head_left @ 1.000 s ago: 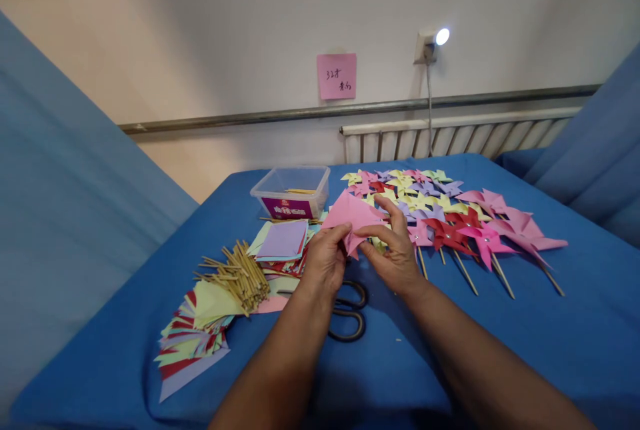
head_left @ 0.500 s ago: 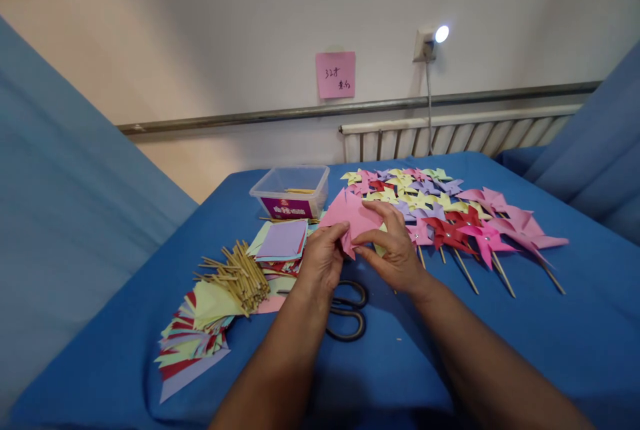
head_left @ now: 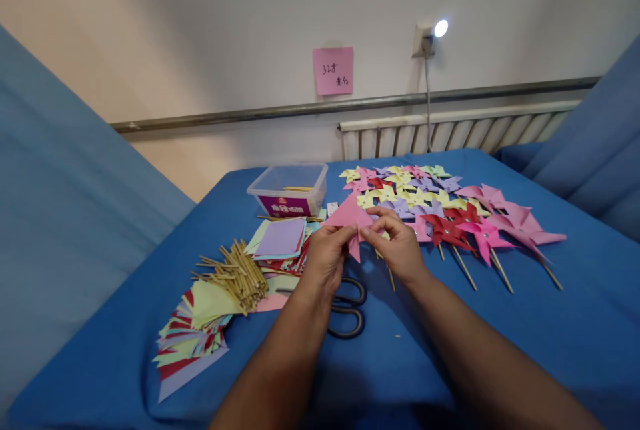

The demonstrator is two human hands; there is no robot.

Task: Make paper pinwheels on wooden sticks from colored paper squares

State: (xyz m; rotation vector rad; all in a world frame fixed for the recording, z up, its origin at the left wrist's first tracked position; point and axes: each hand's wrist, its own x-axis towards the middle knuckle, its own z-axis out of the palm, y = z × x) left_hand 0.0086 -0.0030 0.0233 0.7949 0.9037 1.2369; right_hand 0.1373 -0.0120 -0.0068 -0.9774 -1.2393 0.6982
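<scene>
Both hands pinch a folded pink paper triangle point(head_left: 349, 218) above the blue table point(head_left: 500, 343). My left hand point(head_left: 326, 259) grips its lower left side with fingers closed. My right hand point(head_left: 397, 247) holds its right corner between thumb and fingers. Black scissors point(head_left: 347, 312) lie on the table just below my hands. Finished paper pinwheels point(head_left: 440, 213) on wooden sticks lie spread out to the right of the hands.
A bundle of wooden sticks point(head_left: 239, 275) and stacked coloured paper squares point(head_left: 281, 241) lie left of my hands. Cut paper pieces point(head_left: 193, 333) fan out at the front left. A clear plastic box point(head_left: 291, 190) stands behind. Radiator and wall lie beyond the table.
The pink paper has been folded smaller into a tighter triangle, and both hands have drawn closer together around it.
</scene>
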